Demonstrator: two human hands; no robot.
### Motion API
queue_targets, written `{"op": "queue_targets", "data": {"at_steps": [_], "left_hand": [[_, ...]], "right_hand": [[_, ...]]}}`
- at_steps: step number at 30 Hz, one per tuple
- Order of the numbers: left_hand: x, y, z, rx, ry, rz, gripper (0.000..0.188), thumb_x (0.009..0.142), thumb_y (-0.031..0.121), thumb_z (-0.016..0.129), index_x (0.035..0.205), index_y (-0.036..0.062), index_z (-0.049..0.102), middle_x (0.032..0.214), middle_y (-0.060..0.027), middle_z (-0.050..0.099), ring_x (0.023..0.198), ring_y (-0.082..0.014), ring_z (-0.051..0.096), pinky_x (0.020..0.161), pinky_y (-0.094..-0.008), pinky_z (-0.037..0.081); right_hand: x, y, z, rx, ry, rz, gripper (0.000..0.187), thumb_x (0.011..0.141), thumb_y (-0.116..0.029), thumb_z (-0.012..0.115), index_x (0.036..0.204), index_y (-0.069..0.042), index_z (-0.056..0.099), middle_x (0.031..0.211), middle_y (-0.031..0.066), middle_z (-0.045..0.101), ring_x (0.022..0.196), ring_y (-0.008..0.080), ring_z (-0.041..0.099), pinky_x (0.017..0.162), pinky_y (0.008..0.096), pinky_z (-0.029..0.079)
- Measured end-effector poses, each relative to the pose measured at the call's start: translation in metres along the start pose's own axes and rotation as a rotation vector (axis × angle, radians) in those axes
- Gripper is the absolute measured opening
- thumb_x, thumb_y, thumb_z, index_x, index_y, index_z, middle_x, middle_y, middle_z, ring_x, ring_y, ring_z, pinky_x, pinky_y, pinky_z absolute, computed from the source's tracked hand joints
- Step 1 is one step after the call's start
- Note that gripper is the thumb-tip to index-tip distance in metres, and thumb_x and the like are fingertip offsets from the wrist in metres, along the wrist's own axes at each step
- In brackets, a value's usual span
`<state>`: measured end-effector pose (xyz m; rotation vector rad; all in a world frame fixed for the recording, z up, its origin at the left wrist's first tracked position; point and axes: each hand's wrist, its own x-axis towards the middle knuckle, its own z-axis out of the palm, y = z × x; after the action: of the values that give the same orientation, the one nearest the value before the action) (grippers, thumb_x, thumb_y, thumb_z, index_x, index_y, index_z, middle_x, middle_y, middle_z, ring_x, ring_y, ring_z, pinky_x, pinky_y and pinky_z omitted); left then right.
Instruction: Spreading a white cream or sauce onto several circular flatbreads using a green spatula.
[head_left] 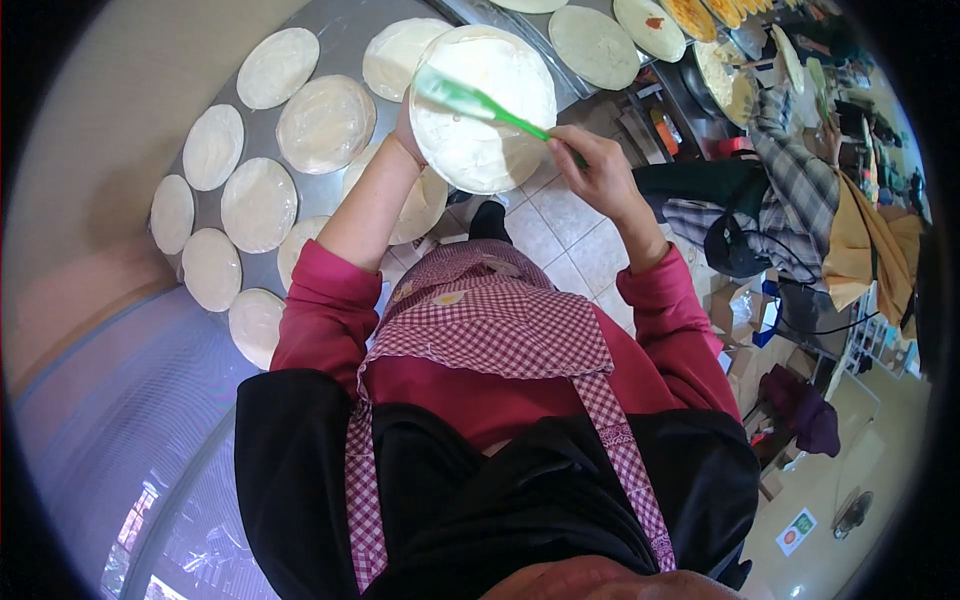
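Note:
My left hand (406, 132) holds up a round flat base (480, 165), pale like dough and coated with a white spread. Its fingers are mostly hidden behind the base's left edge. In my right hand (598, 172) is the handle of a green spatula (508, 118), gripped with closed fingers. The spatula's blade, smeared with white and slightly blurred, lies over the upper left of the base. Beneath and to the left, several pale dough rounds (258, 205) rest on a grey metal table (338, 52); some have a shiny surface.
More pale rounds (594, 48) lie on a surface at the top; one nearby has a red dab. Orange-topped rounds (690, 18) sit farther right. A co-worker in a plaid shirt (800, 150) is at the right beside a large pan (722, 85). Cardboard boxes (738, 310) stand below.

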<state>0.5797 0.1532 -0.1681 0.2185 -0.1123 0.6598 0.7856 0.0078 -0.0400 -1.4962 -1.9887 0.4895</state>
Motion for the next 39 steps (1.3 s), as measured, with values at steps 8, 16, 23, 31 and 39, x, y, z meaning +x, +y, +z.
{"op": "queue_targets", "data": {"at_steps": [8, 16, 23, 31, 39], "left_hand": [[-0.005, 0.009, 0.033, 0.32, 0.151, 0.228, 0.063, 0.094, 0.047, 0.043, 0.142, 0.0059, 0.035, 0.141, -0.0155, 0.043, 0.126, -0.0311, 0.047, 0.103, -0.0456, 0.043], [0.006, 0.027, 0.032, 0.147, 0.235, 0.49, 0.064, 0.093, 0.053, 0.034, 0.143, 0.0119, 0.035, 0.143, -0.0119, 0.041, 0.129, -0.0326, 0.043, 0.106, -0.0499, 0.038], [0.009, 0.028, 0.025, -0.047, 0.027, 0.449, 0.066, 0.092, 0.056, 0.032, 0.143, 0.0143, 0.035, 0.144, -0.0119, 0.04, 0.13, -0.0339, 0.041, 0.107, -0.0521, 0.035], [0.007, 0.032, 0.043, -0.288, -0.254, 0.334, 0.067, 0.092, 0.057, 0.031, 0.144, 0.0151, 0.033, 0.149, -0.0109, 0.032, 0.136, -0.0357, 0.03, 0.111, -0.0554, 0.025], [0.018, 0.03, 0.067, -0.315, -0.348, 0.369, 0.07, 0.091, 0.059, 0.032, 0.145, 0.0149, 0.03, 0.15, -0.0112, 0.031, 0.137, -0.0351, 0.028, 0.112, -0.0543, 0.025]], "right_hand": [[-0.015, -0.003, -0.017, 0.1, -0.221, -0.027, 0.014, 0.091, -0.015, 0.059, 0.096, -0.003, 0.063, 0.07, 0.013, 0.059, 0.057, 0.0269, 0.056, 0.054, 0.0344, 0.044], [-0.03, -0.014, 0.033, 0.25, 0.099, 0.422, 0.015, 0.094, -0.014, 0.056, 0.094, 0.0, 0.06, 0.065, 0.0125, 0.056, 0.056, 0.0149, 0.051, 0.054, 0.0304, 0.042], [-0.03, -0.056, 0.048, 0.241, 0.049, 0.232, 0.013, 0.094, -0.012, 0.056, 0.092, 0.001, 0.06, 0.06, 0.0063, 0.047, 0.052, 0.01, 0.042, 0.049, 0.0269, 0.035], [-0.035, -0.028, 0.016, 0.338, 0.21, 0.403, 0.015, 0.096, -0.014, 0.053, 0.09, 0.0, 0.058, 0.06, 0.0045, 0.051, 0.053, 0.0095, 0.046, 0.049, 0.0272, 0.038], [-0.044, -0.042, 0.025, 0.08, 0.188, 0.276, 0.011, 0.091, -0.012, 0.058, 0.091, -0.002, 0.059, 0.064, 0.017, 0.057, 0.052, 0.0301, 0.056, 0.051, 0.0353, 0.043]]}}
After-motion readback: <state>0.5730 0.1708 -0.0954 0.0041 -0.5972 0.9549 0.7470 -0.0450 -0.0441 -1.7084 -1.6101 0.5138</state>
